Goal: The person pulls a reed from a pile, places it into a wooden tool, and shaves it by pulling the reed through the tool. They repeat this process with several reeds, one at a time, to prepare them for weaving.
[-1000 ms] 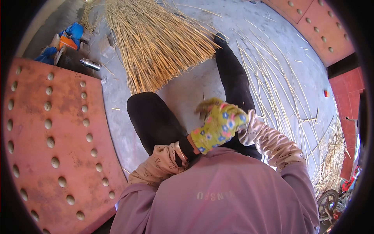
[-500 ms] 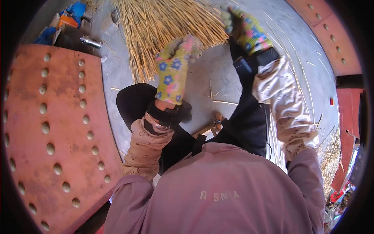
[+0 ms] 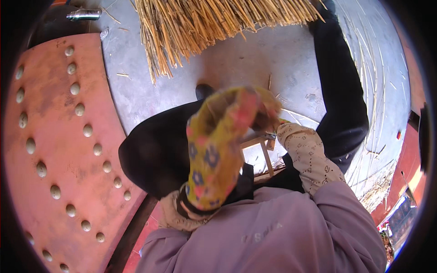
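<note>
My left hand (image 3: 223, 129), in a yellow glove with blue and pink flowers, is raised in front of my lap. Its fingers curl over to the right and look blurred; whatever may be inside them is hidden. Close against it is my right hand (image 3: 283, 121), mostly covered by the left one, with just a sliver of glove showing past the patterned sleeve; its fingers are out of sight. Beyond both hands, a thick bundle of dry straw stalks (image 3: 205, 27) lies on the grey floor, its cut ends toward me. Neither hand touches it.
A reddish panel (image 3: 59, 132) with rows of round studs fills the left side. A small wooden frame (image 3: 265, 157) stands between my legs. Loose stalks (image 3: 371, 86) and a straw heap (image 3: 378, 186) lie at right. A silver flask (image 3: 84, 14) is at the far left.
Both hands have come away from the straw bundle, back toward my body, and are now together. The right arm has swung inward. The view has shifted, so the bundle sits higher.
</note>
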Available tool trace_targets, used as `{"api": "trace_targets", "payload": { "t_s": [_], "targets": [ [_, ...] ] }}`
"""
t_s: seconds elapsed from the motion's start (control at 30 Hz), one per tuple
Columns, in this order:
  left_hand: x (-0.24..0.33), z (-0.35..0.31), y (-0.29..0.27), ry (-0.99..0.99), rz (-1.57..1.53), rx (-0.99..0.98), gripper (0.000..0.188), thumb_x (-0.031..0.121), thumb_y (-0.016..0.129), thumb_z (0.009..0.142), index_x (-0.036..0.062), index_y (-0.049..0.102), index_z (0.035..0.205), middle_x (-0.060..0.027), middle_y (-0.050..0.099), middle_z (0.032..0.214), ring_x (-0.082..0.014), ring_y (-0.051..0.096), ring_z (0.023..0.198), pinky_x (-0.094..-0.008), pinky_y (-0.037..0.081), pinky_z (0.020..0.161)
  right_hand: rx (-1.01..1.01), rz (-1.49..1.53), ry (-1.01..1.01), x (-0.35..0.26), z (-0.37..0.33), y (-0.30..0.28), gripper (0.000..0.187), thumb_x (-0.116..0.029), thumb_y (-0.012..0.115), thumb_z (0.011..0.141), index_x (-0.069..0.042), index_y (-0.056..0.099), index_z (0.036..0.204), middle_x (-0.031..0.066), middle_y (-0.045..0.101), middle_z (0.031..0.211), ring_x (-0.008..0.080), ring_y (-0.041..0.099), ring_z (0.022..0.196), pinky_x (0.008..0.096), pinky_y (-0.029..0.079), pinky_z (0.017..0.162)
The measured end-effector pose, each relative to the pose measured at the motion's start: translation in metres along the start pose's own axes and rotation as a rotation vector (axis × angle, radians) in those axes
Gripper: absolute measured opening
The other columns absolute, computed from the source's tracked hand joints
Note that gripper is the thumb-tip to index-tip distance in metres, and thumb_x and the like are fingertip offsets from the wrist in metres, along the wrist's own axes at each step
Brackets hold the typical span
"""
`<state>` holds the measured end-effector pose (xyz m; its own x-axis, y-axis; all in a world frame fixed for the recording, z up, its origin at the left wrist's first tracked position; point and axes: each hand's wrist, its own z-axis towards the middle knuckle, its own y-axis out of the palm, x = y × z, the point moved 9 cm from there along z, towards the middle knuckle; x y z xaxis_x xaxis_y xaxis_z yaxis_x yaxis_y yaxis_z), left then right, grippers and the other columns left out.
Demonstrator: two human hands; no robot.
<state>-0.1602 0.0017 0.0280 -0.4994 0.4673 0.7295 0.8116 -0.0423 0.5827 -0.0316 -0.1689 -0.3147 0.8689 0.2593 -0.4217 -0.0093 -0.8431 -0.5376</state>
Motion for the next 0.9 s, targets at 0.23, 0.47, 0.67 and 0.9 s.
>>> {"api": "trace_targets", "payload": {
  "t_s": [0.23,0.47,0.67,0.9],
  "targets": [
    [-0.004,0.005,0.001,-0.012,-0.071,-0.024,0.027,0.017,0.046,0.085,-0.0002,0.045,0.106,-0.0072,0.052,0.097,-0.0126,0.050,0.084,-0.0235,0.041,0.072,0.000,0.005,-0.037,-0.008,0.019,0.033,0.013,-0.017,0.053,0.071,-0.010,0.061,0.078,0.0143,0.059,0.081,0.0294,0.058,0.077,0.0368,0.046,0.064],
    [-0.015,-0.004,-0.018,-0.020,0.209,0.392,0.028,0.026,0.051,0.084,-0.0002,0.053,0.094,-0.0080,0.058,0.081,-0.0135,0.055,0.069,-0.0259,0.043,0.061,0.311,-0.166,-0.069,0.020,0.073,-0.029,0.012,-0.015,0.053,0.070,-0.010,0.062,0.077,0.0145,0.058,0.080,0.0289,0.058,0.078,0.0359,0.046,0.064],
    [0.017,0.005,-0.041,0.318,0.388,0.481,0.032,0.024,0.051,0.083,0.0006,0.047,0.105,-0.0077,0.058,0.090,-0.0155,0.057,0.076,-0.0229,0.043,0.067,0.501,1.772,-0.520,-0.030,-0.006,-0.229,0.041,-0.003,0.052,0.062,0.003,0.047,0.103,0.0155,0.054,0.087,0.0307,0.055,0.084,0.0405,0.044,0.079],
    [-0.003,-0.042,0.077,0.583,0.973,-0.185,0.038,0.034,0.044,0.086,0.0069,0.046,0.111,-0.0034,0.055,0.083,-0.0112,0.052,0.070,-0.0226,0.042,0.060,0.541,1.694,-1.240,-0.118,-0.217,-0.334,0.039,-0.001,0.058,0.064,0.003,0.050,0.102,0.0127,0.055,0.096,0.0234,0.055,0.087,0.0326,0.045,0.078]
  ]
}}
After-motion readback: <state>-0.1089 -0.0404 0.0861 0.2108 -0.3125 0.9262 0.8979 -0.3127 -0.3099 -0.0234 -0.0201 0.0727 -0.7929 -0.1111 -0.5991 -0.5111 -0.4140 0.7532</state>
